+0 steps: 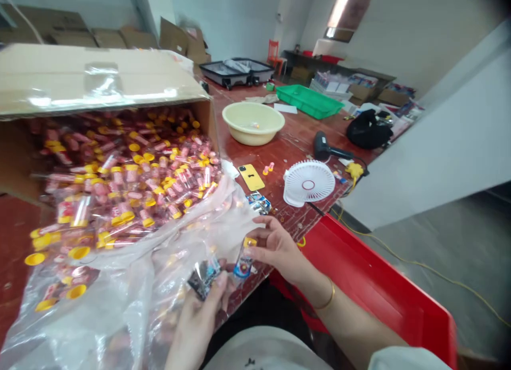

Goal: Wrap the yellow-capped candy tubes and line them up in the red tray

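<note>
My left hand [207,301] is closed on a small stack of shiny dark and blue printed labels [203,277]. Between the thumb and fingers of my right hand [275,250] is a small bottle [242,263] with a yellow cap and a blue printed label around it. The bottle is tilted and close to my left fingertips. Left of my hands, a cardboard box [107,74] on its side spills many small clear bottles [131,173] with pink contents and yellow caps. They lie on a clear plastic bag [115,301]. More printed labels [259,203] lie beyond my right hand.
On the red table [295,130] are a yellow phone [251,177], a white fan [309,182], a cream basin [253,125], a black hair dryer [327,146] and a green tray [309,100]. A red bin [379,285] stands below the table's right edge. A yellow cable [419,263] crosses the floor.
</note>
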`<state>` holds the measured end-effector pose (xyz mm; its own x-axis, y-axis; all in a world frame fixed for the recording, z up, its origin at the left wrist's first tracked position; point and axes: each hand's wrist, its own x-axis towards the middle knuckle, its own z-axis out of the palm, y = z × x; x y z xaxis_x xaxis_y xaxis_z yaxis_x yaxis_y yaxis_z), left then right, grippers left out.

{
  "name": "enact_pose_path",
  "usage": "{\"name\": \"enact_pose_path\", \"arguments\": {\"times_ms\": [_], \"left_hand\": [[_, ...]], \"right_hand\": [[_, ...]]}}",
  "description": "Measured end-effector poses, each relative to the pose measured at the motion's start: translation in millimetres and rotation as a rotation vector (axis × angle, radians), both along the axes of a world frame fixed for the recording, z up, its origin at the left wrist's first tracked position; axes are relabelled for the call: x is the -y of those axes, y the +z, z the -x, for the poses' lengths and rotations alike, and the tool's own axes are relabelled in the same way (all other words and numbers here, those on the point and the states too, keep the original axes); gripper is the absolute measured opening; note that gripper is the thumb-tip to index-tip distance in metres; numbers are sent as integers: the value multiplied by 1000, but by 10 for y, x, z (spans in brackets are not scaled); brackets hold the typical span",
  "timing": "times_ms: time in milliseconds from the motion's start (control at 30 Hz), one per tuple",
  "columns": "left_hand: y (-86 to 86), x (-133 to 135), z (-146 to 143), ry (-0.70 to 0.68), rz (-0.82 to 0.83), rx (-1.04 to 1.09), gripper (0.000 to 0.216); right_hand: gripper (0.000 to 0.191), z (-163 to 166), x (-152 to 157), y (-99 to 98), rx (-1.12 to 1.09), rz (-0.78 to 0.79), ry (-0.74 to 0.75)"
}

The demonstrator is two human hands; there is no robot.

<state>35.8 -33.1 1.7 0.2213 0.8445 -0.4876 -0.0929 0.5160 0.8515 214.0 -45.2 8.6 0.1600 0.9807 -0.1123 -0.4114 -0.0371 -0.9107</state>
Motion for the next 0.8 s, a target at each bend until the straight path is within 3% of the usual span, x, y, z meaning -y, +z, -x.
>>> {"name": "enact_pose_path", "arguments": {"times_ms": [133,267,400,500,567,667,800], "left_hand": [[-25,47,54,-21,187,133,37],[-92,106,35,-102,225,57,43],[-121,154,-79,-155,219,79,52],[-121,167,-158,-147,195,71,54],[-133,165,-183,-141,187,59,50],[-158,148,-180,-149,205,33,39],[-133,91,-117,-79,229,61,36]], "right_hand": [[54,-682,501,-338,164,104,-362],[55,-1223,1198,-1059,385,293,-776],[51,-1220,1412,-1801,446,374,-878],[43,-1062,1295,-2141,496,395,-866],[41,-1006,1232,-2250,547,397,-863],[43,-1047,1266,-2264,645,391,-891],[35,-1143,1375,-1981,754,340,-903]]}}
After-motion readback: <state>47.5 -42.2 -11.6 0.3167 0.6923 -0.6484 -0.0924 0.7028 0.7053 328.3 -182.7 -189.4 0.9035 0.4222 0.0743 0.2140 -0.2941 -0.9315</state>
